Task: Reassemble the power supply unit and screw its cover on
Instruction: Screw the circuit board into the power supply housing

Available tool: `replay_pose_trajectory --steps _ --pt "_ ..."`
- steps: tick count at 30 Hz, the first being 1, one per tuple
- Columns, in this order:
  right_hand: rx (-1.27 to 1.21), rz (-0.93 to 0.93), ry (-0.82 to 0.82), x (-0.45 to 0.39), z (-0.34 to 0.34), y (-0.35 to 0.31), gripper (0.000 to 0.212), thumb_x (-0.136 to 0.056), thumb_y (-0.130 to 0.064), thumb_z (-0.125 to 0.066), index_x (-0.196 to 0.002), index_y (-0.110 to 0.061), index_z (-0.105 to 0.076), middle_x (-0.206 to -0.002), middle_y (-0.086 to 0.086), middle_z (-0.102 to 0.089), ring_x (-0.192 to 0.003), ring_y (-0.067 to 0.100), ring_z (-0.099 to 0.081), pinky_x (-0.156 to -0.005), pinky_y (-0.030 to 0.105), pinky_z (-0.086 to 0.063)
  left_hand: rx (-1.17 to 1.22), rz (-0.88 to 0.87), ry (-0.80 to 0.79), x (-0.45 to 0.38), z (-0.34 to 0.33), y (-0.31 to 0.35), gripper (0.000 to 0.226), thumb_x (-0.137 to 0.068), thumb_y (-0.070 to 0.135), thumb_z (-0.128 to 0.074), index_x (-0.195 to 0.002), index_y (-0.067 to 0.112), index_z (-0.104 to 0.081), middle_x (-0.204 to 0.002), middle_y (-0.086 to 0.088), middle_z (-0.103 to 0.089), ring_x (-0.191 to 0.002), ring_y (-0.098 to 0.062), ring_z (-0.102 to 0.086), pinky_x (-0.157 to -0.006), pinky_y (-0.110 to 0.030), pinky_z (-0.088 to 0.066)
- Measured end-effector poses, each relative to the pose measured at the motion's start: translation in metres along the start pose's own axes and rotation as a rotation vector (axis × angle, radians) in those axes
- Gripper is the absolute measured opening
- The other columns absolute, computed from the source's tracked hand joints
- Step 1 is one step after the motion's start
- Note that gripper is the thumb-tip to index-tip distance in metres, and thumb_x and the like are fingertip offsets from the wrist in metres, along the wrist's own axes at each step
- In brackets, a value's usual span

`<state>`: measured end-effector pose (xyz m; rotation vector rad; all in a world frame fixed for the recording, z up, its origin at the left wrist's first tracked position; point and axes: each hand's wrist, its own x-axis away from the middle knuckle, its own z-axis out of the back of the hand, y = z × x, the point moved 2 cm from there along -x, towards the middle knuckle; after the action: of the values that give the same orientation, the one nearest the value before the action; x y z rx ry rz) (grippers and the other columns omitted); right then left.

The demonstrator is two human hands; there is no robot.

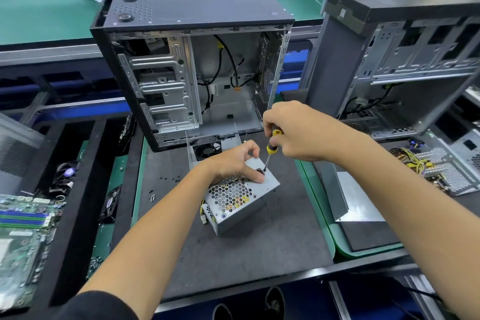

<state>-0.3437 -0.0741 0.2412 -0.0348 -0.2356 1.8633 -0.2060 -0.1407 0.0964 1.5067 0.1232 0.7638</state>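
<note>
A silver power supply unit (241,202) with a honeycomb grille lies tilted on the dark mat, yellow wires showing through the grille. My left hand (235,163) grips its top edge, thumb laid across the upper face. My right hand (293,130) grips a yellow-and-black screwdriver (271,148), whose tip stands on the unit's top face beside my left thumb. A loose silver cover piece with a black fan (210,149) stands just behind the unit. Several small black screws (168,179) lie on the mat to the left.
An open PC case (192,67) stands behind the mat and a second one (405,60) at the right. A motherboard (23,228) lies at the left. Another power supply (441,171) and a metal panel (355,197) lie at the right.
</note>
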Motion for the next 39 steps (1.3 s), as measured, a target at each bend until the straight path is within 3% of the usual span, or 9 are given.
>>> replay_pose_trajectory --steps 8,12,16,19,22,27,30,35,39 --pt "-0.133 0.026 0.144 -0.004 -0.007 0.004 0.016 -0.085 -0.027 -0.068 -0.081 -0.014 -0.059 -0.079 -0.002 -0.057 -0.074 0.015 -0.049 -0.066 0.032 -0.047 -0.051 -0.002 0.000 -0.002 0.001 -0.003 0.051 -0.068 0.018 -0.083 -0.096 0.021 -0.040 -0.087 -0.009 -0.053 -0.080 -0.023 -0.050 -0.074 -0.040 -0.041" --pt "-0.427 0.046 0.194 -0.006 -0.017 0.005 0.025 -0.086 -0.032 -0.069 -0.081 -0.011 -0.056 -0.079 0.004 -0.058 -0.071 0.018 -0.052 -0.068 0.032 -0.044 -0.060 0.013 -0.035 -0.001 0.001 0.000 0.063 -0.073 0.019 -0.082 -0.125 0.014 -0.047 -0.093 0.010 -0.070 -0.089 -0.010 -0.066 -0.071 -0.021 -0.052" --pt "-0.640 0.048 0.279 -0.015 -0.028 -0.004 0.025 -0.097 -0.030 -0.051 -0.084 -0.011 -0.043 -0.068 0.002 -0.057 -0.060 0.020 -0.052 -0.058 0.026 -0.041 -0.102 -0.008 -0.018 0.003 -0.002 0.006 0.058 -0.075 0.015 -0.080 -0.120 0.020 -0.045 -0.104 -0.001 -0.070 -0.090 -0.011 -0.068 -0.074 -0.024 -0.055" --pt "-0.563 0.068 0.130 -0.027 -0.039 -0.005 0.021 -0.096 -0.027 -0.050 -0.081 -0.018 -0.038 -0.065 -0.002 -0.049 -0.057 0.016 -0.044 -0.057 0.031 -0.039 -0.281 -0.005 0.033 0.006 -0.004 0.007 0.042 -0.071 0.030 -0.083 -0.105 0.025 -0.058 -0.091 0.003 -0.069 -0.082 -0.012 -0.064 -0.071 -0.019 -0.049" --pt "-0.296 0.060 -0.167 -0.035 -0.068 -0.006 0.017 -0.091 -0.018 -0.054 -0.079 -0.019 -0.041 -0.073 -0.003 -0.049 -0.068 0.018 -0.046 -0.062 0.035 -0.037 -0.350 0.024 0.084 0.009 -0.002 0.001 0.023 -0.064 0.042 -0.084 -0.079 0.033 -0.069 -0.079 -0.001 -0.066 -0.073 -0.013 -0.057 -0.069 -0.032 -0.046" --pt "-0.325 0.036 -0.271 -0.038 -0.088 -0.006 0.021 -0.091 -0.019 -0.055 -0.077 -0.022 -0.040 -0.077 -0.005 -0.049 -0.070 0.016 -0.047 -0.057 0.028 -0.033 -0.245 -0.041 0.107 0.023 -0.001 -0.005 0.019 -0.068 0.032 -0.084 -0.081 0.035 -0.070 -0.074 -0.004 -0.063 -0.063 -0.018 -0.046 -0.055 -0.031 -0.037" --pt "-0.403 0.028 -0.327 -0.043 -0.087 -0.006 0.011 -0.092 -0.018 -0.054 -0.083 -0.022 -0.048 -0.079 0.001 -0.060 -0.060 0.011 -0.057 -0.056 0.025 -0.045 -0.228 -0.063 0.107 0.037 0.015 -0.003 0.022 -0.075 0.015 -0.078 -0.093 0.026 -0.069 -0.082 -0.009 -0.067 -0.066 -0.015 -0.056 -0.058 -0.025 -0.044" --pt "-0.281 0.035 -0.370 -0.053 -0.093 -0.009 0.026 -0.090 -0.016 -0.055 -0.075 -0.017 -0.035 -0.071 0.000 -0.046 -0.055 0.015 -0.048 -0.055 0.031 -0.038 -0.108 -0.035 0.650 0.081 0.084 -0.027 0.017 -0.084 0.002 -0.062 -0.077 0.017 -0.066 -0.068 0.004 -0.068 -0.059 -0.008 -0.056 -0.060 -0.025 -0.046" --pt "-0.246 0.027 -0.387 -0.060 -0.093 -0.011 0.030 -0.087 -0.015 -0.058 -0.072 -0.017 -0.033 -0.072 -0.001 -0.046 -0.060 0.018 -0.044 -0.055 0.029 -0.034 -0.290 0.289 1.069 0.120 0.118 -0.100 0.011 -0.083 0.006 -0.059 -0.076 0.010 -0.067 -0.078 -0.009 -0.065 -0.075 -0.025 -0.058 -0.073 -0.029 -0.046"
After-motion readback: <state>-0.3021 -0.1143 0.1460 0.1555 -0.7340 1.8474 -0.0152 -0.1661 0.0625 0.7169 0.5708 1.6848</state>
